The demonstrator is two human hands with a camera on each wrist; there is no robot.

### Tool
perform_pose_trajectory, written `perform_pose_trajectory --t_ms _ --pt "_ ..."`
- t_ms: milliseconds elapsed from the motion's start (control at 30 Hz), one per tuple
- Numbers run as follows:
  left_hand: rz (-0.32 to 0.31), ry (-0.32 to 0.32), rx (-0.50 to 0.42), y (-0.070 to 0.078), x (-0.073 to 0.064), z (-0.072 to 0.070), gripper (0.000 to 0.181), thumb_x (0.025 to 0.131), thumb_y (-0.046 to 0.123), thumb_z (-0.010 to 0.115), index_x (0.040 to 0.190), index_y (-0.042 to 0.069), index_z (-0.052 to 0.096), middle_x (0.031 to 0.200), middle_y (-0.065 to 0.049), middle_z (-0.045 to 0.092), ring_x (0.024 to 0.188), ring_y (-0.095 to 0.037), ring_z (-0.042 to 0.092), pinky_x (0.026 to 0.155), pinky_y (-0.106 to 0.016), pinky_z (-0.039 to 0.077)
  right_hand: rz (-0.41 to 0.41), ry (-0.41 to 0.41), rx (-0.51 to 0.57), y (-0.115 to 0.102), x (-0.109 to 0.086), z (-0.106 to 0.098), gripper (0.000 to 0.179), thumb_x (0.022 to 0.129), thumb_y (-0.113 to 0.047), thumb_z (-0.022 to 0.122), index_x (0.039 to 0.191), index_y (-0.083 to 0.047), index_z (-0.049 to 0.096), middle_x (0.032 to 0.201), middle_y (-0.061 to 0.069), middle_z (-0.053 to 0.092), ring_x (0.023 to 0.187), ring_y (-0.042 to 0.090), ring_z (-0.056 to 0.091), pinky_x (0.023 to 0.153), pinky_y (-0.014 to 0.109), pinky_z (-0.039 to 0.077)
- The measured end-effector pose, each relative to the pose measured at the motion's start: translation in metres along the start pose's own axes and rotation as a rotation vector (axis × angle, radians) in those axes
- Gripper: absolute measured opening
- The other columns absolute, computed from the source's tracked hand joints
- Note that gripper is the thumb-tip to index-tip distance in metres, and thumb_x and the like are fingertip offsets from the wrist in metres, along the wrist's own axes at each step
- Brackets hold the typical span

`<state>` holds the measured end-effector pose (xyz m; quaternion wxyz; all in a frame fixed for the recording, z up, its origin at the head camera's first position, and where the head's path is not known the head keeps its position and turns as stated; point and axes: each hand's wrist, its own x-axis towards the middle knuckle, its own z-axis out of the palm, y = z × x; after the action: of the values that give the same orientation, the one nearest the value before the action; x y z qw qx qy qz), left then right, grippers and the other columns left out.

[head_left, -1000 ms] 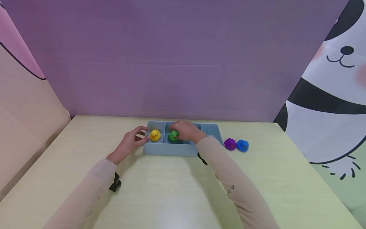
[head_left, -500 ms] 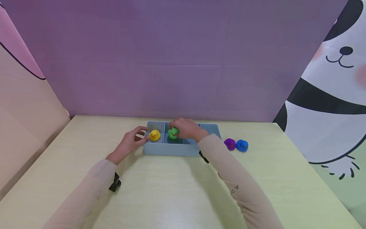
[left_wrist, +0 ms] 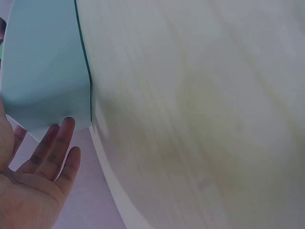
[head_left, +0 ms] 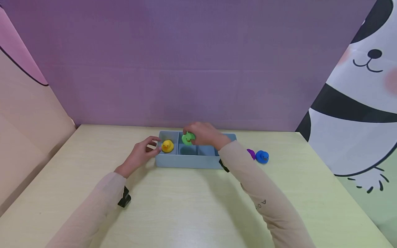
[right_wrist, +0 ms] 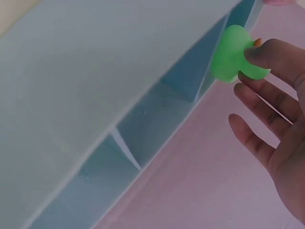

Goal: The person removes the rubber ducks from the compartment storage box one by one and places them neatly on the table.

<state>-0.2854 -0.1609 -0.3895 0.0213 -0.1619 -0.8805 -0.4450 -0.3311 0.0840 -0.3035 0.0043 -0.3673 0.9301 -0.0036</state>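
Note:
My right hand (head_left: 203,133) pinches a green rubber duck (head_left: 188,138) between thumb and fingers, over the second compartment from the left of a light blue divided tray (head_left: 186,161). In the right wrist view, the thumb and a fingertip press the duck while the other fingers extend loosely. A yellow rubber duck (head_left: 167,146) sits in the leftmost compartment. My left hand (head_left: 141,153) rests at the tray's left end, thumb and forefinger at the rim. The left wrist view shows its other fingers relaxed along the end wall (left_wrist: 62,105).
Right of the tray, a purple duck (head_left: 251,154), partly covered by the right sleeve, lies beside a blue duck (head_left: 262,157) on the pale wooden table (head_left: 173,206). A purple backdrop (head_left: 198,69) rises behind the table, with a panda print (head_left: 350,137) on the right.
My right hand has lifted the green duck up from the floor of its compartment. The right forearm has moved to the right, now partly covering the purple duck. The left hand stays put.

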Motion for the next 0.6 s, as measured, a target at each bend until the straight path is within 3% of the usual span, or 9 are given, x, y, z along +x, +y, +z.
perform_pose_trajectory --t_ms 167,433,600 --pt "0.006 -0.001 0.0 -0.001 0.001 0.0 0.039 0.09 0.022 0.057 0.127 0.011 0.047 0.121 -0.021 0.054 0.094 -0.03 0.063 0.085 -0.043 0.051 0.003 0.003 -0.008 0.001 -0.005 -0.006 0.03 0.081 -0.015 0.066 0.111 -0.018 0.061 0.111 -0.003 0.062 0.089 0.015 0.052 0.07 0.029 0.05" --pt "0.046 0.014 0.01 -0.001 0.0 0.002 0.038 0.09 0.022 0.056 0.125 0.009 0.047 0.118 -0.024 0.055 0.09 -0.029 0.064 0.082 -0.042 0.052 0.015 -0.004 -0.015 0.006 -0.014 -0.01 0.032 0.081 -0.018 0.068 0.112 -0.018 0.062 0.117 -0.002 0.06 0.101 0.016 0.053 0.081 0.033 0.051" --pt "0.014 0.005 0.005 -0.002 0.001 0.002 0.039 0.09 0.021 0.057 0.127 0.011 0.047 0.119 -0.021 0.055 0.093 -0.03 0.063 0.084 -0.044 0.051 0.031 -0.006 -0.023 0.012 -0.023 -0.011 0.032 0.081 -0.018 0.069 0.112 -0.019 0.061 0.118 -0.002 0.059 0.101 0.016 0.054 0.078 0.034 0.051"
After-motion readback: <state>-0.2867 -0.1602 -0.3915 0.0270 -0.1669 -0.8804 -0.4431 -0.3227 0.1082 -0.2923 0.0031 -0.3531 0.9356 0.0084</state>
